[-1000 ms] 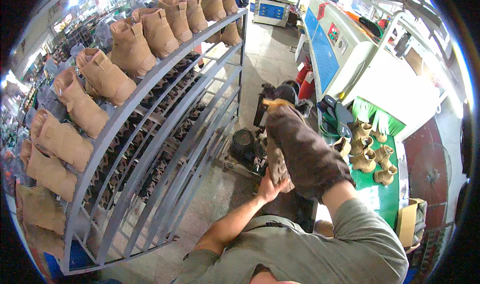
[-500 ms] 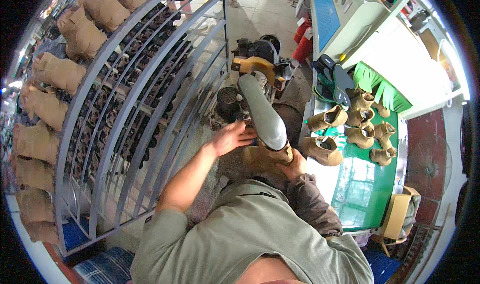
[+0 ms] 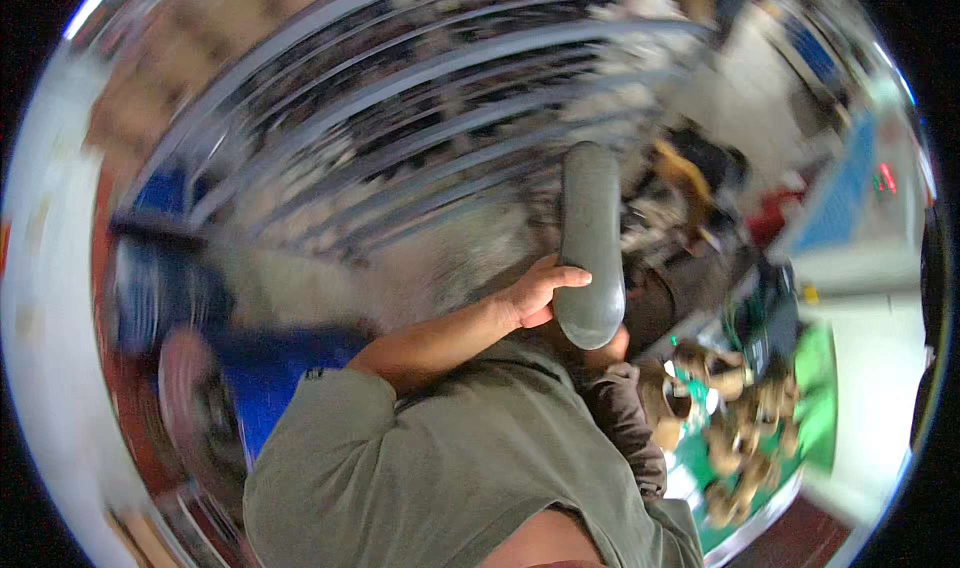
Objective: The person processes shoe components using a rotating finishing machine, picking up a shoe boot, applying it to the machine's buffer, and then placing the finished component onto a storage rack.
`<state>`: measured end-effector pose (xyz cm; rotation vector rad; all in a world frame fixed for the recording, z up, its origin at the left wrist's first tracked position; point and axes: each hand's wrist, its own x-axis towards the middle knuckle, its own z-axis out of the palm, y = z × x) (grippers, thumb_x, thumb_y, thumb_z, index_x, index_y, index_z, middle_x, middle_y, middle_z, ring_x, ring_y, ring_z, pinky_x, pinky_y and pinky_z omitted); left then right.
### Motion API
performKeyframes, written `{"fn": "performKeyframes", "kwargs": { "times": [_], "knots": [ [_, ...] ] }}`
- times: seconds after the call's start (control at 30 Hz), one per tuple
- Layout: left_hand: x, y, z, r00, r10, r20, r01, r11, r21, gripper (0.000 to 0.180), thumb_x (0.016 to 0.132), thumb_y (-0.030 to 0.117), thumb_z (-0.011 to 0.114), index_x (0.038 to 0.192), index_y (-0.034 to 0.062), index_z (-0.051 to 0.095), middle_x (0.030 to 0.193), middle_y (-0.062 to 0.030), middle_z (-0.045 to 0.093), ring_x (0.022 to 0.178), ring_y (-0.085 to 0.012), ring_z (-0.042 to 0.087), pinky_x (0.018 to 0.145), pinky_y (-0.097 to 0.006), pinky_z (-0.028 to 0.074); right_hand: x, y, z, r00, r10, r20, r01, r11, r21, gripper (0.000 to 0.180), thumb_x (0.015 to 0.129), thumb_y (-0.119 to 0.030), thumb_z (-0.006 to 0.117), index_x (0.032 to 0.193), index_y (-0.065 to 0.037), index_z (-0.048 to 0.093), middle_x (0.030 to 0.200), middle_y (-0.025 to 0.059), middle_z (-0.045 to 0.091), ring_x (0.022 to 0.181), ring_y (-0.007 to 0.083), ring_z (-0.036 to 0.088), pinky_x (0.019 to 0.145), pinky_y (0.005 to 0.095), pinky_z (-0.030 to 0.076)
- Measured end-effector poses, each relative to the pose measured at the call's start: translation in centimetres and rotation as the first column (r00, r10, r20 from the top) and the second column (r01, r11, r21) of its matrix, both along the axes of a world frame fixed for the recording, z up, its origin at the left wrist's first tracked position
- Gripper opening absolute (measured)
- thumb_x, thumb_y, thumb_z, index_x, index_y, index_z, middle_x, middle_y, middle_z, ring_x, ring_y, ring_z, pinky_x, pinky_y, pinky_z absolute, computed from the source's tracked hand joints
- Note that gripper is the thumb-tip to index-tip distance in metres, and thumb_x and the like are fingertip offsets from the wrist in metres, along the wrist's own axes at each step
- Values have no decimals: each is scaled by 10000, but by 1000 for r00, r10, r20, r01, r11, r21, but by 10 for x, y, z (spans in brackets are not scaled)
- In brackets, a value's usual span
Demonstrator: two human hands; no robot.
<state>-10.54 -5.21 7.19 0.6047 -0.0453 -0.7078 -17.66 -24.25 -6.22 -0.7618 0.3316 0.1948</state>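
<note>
I had the boot (image 3: 590,243) held up in front of my chest, sole toward the camera, so the grey tread ran as one long oval from the toe at the top to the heel at the bottom; my left hand (image 3: 533,295) lay against its left edge near the heel, thumb and fingers curled round the sole's rim, which I judged was there to steady it and turn the underside into view; my right hand (image 3: 612,346) was almost wholly hidden behind the heel, only a bit of it showing below the sole, so I could not tell how it gripped, though it seemed to bear the boot's weight from beneath; the picture was smeared by motion, and much of it would not resolve; behind the boot, filling the upper left, stood the metal rack (image 3: 400,138) with its curved grey bars, its shelves too blurred to read; at the lower right a green table (image 3: 815,368) carried a cluster of tan boots (image 3: 735,418) along its near edge; a dark machine (image 3: 690,188) sat just right of the boot's toe, close enough to crowd any swing that way.
</note>
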Motion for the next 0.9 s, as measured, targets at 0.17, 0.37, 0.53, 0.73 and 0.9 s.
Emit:
{"fn": "performKeyframes", "kwargs": {
  "times": [0.17,0.37,0.53,0.73,0.9],
  "knots": [
    [-84,136,-12,786,614,80,-618,772,148,419,812,126,657,1211,18,593,1110,-115,665,984,-274,663,907,-458,523,59,-12,-22,879,371,300,-112,772,-626,535,721,22,806,1209,-15,590,1184,121,649,1061,218,622,921,379,517],
    [-206,324,62,-402,896,190,-900,-425,101,452,840,293,648,1242,103,570,1259,-114,601,1105,-328,576,969,-490,463,131,17,95,899,304,314,-88,829,-553,476,741,2,796,1182,8,616,1127,121,680,988,223,645,877,382,518],
    [-222,446,35,-515,637,574,-773,-634,11,471,922,250,505,1257,-80,524,1149,-173,650,1061,-307,608,969,-425,473,201,28,191,947,156,282,-4,881,-474,509,750,-46,779,1226,-7,605,1147,85,674,1080,236,608,959,392,471],
    [-85,393,-245,160,781,603,-860,-190,474,191,979,218,537,1060,47,561,983,-50,591,851,-192,556,790,-351,489,335,5,242,926,47,374,131,891,-435,416,805,14,701,1208,-23,604,1142,95,675,1015,256,651,913,414,526],
    [-13,291,-356,985,114,127,-162,383,909,428,876,288,707,1182,12,591,963,-93,655,869,-256,630,779,-384,530,437,-40,265,967,-48,249,176,834,-522,450,807,-32,723,1231,2,578,1171,129,656,1028,304,654,903,449,544]
  ]
}}
